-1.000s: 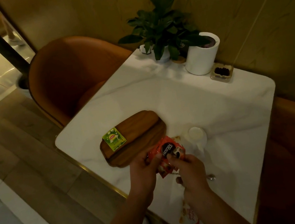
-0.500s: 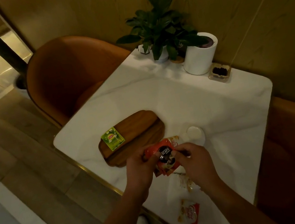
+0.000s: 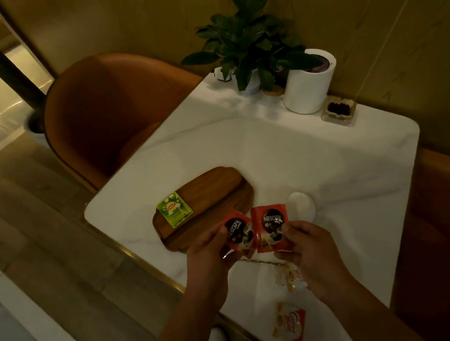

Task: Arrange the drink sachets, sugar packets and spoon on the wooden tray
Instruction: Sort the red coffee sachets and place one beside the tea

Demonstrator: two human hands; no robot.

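**Laying 2 coffee sachets beside the tea sachet**

The left hand (image 3: 208, 259) is pinching 1 red coffee sachet (image 3: 237, 233) and the right hand (image 3: 311, 248) is pinching a second coffee sachet (image 3: 271, 226), both just above the near end of the wooden tray (image 3: 214, 187) on the worktop (image 3: 321, 159). A green tea sachet (image 3: 174, 209) is already lying on the tray's left end. Judging from this, each grip should be lowering its sachet flat onto the bare wood beside the tea sachet, edges aligned, not overlapping. 2 packets (image 3: 290, 327) are waiting nearer than the tray; the spoon is not showing.
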